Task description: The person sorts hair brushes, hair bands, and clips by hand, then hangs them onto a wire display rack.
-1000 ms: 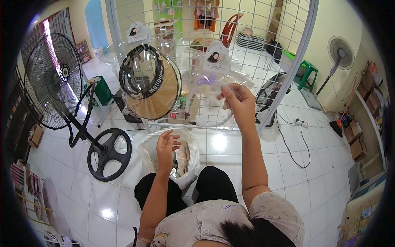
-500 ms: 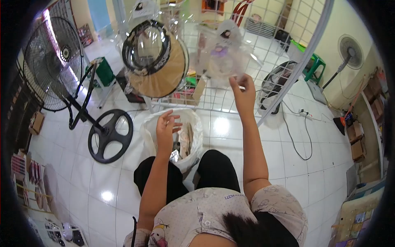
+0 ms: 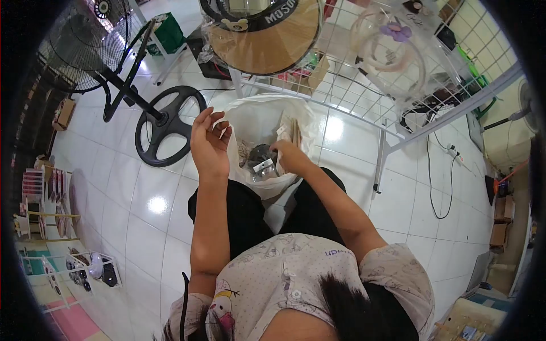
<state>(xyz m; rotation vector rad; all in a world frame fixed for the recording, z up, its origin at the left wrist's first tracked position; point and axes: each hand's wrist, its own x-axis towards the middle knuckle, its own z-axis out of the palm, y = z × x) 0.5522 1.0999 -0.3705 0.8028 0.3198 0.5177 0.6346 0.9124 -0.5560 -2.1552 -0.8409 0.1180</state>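
Observation:
A white plastic bag [image 3: 239, 111] stands upright between my knees with its mouth wide. My right hand [image 3: 291, 157] reaches into it with curled fingers, beside several upright flat packages [image 3: 296, 129]. What those fingers grip, I cannot tell. Low in the bag lies a clear packet with a dark item [image 3: 264, 162] and a white label. My left hand [image 3: 210, 149] hovers at the bag's left rim, palm up, fingers loosely bent and apart, holding nothing. Above the bag, a tan sun visor [image 3: 261, 48] in clear wrap and a packaged headband with a purple flower [image 3: 395, 32] hang on the white wire grid.
The white wire grid rack [image 3: 364, 94] spans the far side, its leg [image 3: 380, 165] on the tiled floor. A pedestal fan with a black round base [image 3: 165, 125] stands left of the bag. A black cable [image 3: 430, 182] lies on the right.
My right hand has come down from the packaged headband on the grid into the bag. My left hand has moved left over the rim. The view has tilted downward.

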